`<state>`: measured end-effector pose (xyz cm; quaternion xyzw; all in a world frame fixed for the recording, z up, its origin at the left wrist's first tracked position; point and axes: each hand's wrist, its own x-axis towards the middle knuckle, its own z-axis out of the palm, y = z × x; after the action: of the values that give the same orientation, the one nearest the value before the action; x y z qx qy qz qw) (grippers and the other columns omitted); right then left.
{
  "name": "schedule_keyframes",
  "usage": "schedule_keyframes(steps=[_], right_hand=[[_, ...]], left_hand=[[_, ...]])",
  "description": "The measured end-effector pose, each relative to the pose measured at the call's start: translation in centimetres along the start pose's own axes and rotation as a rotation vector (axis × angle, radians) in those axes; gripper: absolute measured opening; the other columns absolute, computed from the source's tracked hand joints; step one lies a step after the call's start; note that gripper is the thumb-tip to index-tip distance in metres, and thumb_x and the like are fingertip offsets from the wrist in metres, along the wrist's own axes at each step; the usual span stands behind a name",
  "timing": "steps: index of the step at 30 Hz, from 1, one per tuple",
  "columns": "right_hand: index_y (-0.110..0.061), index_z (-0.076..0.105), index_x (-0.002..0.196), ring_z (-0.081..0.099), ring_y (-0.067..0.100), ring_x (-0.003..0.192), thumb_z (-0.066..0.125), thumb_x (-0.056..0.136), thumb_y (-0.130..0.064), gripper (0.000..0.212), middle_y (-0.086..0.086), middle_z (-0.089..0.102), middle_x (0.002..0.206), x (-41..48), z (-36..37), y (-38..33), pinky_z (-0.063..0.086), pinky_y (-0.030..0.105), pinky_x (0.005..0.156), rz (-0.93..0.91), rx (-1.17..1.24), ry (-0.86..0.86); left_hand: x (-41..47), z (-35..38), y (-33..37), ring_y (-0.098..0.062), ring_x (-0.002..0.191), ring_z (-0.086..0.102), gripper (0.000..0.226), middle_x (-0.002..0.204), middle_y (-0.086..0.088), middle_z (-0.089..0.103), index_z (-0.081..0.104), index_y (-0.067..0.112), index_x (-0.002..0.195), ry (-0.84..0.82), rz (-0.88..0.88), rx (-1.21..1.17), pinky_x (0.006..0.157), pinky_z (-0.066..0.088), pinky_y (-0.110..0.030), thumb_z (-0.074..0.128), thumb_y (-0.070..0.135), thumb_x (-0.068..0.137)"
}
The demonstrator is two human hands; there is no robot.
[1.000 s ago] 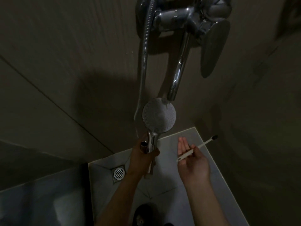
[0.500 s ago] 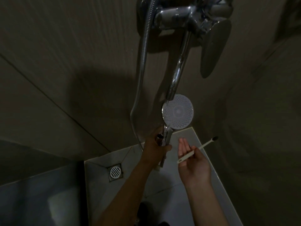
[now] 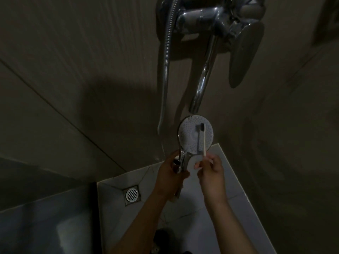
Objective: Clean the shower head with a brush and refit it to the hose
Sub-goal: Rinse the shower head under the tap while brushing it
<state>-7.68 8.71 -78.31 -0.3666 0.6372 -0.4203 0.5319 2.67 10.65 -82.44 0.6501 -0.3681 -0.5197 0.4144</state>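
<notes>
My left hand [image 3: 169, 177] grips the chrome handle of the round shower head [image 3: 189, 136], holding it upright with its white perforated face toward me, just under the tap spout. My right hand [image 3: 211, 171] pinches the white handle of a toothbrush [image 3: 203, 140]. The brush's dark bristle end rests on the upper middle of the spray face. The ribbed metal hose [image 3: 167, 57] hangs down the wall from the mixer to the left of the head; its lower end is hidden behind my left hand.
A chrome mixer tap [image 3: 207, 17] with a long spout [image 3: 201, 83] and a flat lever [image 3: 244, 52] juts from the tiled wall above. Below, a pale tiled floor with a round drain grate [image 3: 132, 194] lies left of my left forearm. A dark wall closes in on the right.
My right hand turned the toothbrush from pointing right to pointing up and laid its bristles on the spray face. The shower head shifted right, under the spout.
</notes>
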Motion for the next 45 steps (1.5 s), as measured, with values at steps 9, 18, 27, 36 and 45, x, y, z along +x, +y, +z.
schedule_keyframes(steps=[9,18,27,36,45], right_hand=[[-0.012,0.059,0.102,0.050,0.013,0.076,0.045,0.093,-0.003,0.018,0.006,0.058,0.091,3.7,0.2,-0.2,0.041,0.033,0.073,-0.156,-0.145,-0.026],[-0.011,0.063,0.097,0.059,0.001,0.076,0.051,0.090,0.001,0.018,0.001,0.064,0.088,3.9,0.9,0.0,0.046,0.011,0.069,-0.242,-0.183,-0.053],[-0.006,0.062,0.101,0.057,0.020,0.090,0.050,0.090,0.000,0.017,0.011,0.063,0.098,6.5,-0.9,0.7,0.047,0.041,0.086,-0.165,-0.210,0.198],[-0.016,0.065,0.095,0.058,0.005,0.082,0.048,0.092,0.000,0.024,-0.004,0.064,0.091,2.9,0.7,0.6,0.047,0.015,0.071,-0.336,-0.251,-0.113],[-0.019,0.062,0.095,0.060,0.007,0.086,0.050,0.093,-0.005,0.018,-0.008,0.065,0.092,5.0,-1.2,0.8,0.047,0.029,0.076,-0.284,-0.259,0.098]], left_hand=[[1.2,-0.1,1.0,0.006,0.066,0.058,0.052,0.087,0.006,0.060,0.057,0.028,0.102,0.021,-0.007,-0.070,0.058,0.045,-0.007,0.068,-0.010,0.070],[1.1,-0.3,0.9,0.004,0.080,0.062,0.060,0.092,0.012,0.066,0.052,0.048,0.100,0.005,0.058,-0.010,0.069,0.047,-0.009,0.070,0.006,0.061],[0.7,-1.4,0.4,-0.001,0.086,0.064,0.059,0.104,-0.001,0.068,0.056,0.015,0.124,-0.030,0.052,-0.102,0.071,0.048,-0.008,0.067,-0.011,0.072],[1.2,-1.9,1.6,0.014,0.076,0.061,0.063,0.092,0.017,0.062,0.051,0.043,0.098,-0.044,0.085,-0.071,0.068,0.047,-0.005,0.065,-0.013,0.073],[1.2,-2.6,0.8,0.014,0.074,0.061,0.063,0.091,0.016,0.062,0.052,0.042,0.097,-0.029,0.076,-0.077,0.068,0.048,-0.006,0.063,-0.015,0.073]])
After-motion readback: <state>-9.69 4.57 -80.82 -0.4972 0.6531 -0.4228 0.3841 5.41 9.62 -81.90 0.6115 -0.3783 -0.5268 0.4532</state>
